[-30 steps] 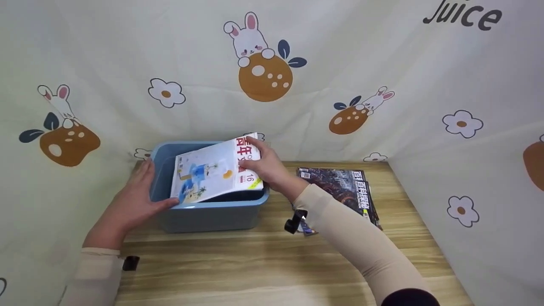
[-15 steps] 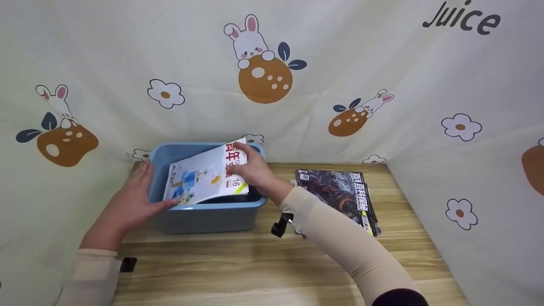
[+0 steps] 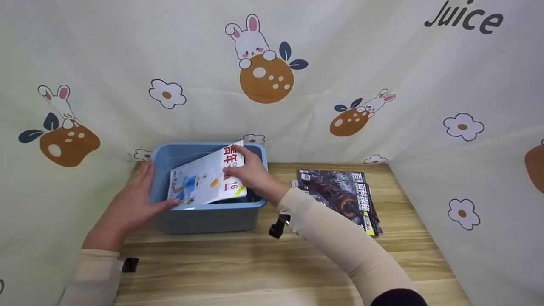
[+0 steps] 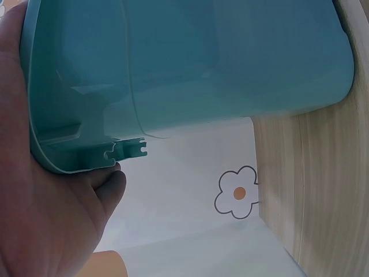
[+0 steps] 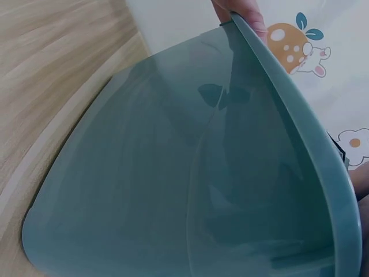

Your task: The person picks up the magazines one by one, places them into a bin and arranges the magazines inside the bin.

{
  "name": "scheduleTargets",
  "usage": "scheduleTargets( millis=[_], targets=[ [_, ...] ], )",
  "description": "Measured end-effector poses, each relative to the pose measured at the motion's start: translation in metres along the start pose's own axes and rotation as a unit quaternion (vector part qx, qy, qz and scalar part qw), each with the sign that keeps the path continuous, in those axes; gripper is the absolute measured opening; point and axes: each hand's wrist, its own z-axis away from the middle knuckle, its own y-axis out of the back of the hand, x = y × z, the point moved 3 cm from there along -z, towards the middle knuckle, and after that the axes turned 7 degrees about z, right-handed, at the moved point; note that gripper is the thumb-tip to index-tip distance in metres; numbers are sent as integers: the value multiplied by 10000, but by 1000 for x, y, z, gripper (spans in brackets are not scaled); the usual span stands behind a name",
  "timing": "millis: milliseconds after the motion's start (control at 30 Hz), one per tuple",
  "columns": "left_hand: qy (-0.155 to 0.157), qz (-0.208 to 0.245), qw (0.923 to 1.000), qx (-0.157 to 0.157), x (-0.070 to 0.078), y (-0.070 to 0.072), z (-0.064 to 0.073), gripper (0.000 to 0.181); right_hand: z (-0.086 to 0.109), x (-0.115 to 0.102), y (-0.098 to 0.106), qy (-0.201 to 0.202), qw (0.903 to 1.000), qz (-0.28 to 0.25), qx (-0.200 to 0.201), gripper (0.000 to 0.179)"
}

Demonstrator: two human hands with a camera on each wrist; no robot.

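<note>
A light blue plastic bin (image 3: pixel 208 220) stands on the wooden table. My left hand (image 3: pixel 127 206) holds its left end, thumb on the front rim; in the left wrist view, the fingers of that left hand (image 4: pixel 109 187) curl below the rim of the bin (image 4: pixel 219 63). My right hand (image 3: pixel 253 174) grips the right edge of a white magazine (image 3: pixel 202 176) with red title characters, thumb on the cover. The magazine lies tilted in the bin's opening, its right edge raised. In the right wrist view the bin's wall (image 5: pixel 127 167) hides most of the right hand (image 5: pixel 362 184).
To the right of the bin lies a small stack of dark-covered magazines (image 3: pixel 333 193), partly behind the right forearm. A pale curtain (image 3: pixel 306 97) printed with rabbits, oranges and flowers hangs behind and along both sides. The wooden table (image 3: pixel 204 267) extends toward the front.
My right hand has shifted left with the white magazine, which now sits slightly lower and further into the bin. The left hand has stayed at the bin's left end.
</note>
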Motion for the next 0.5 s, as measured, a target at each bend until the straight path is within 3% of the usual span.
scheduleTargets(
  millis=[500],
  targets=[
    [-6,16,10000,-62,-1,1,0,134,0,1,-4,46,9996,211,-156,84]
  ],
)
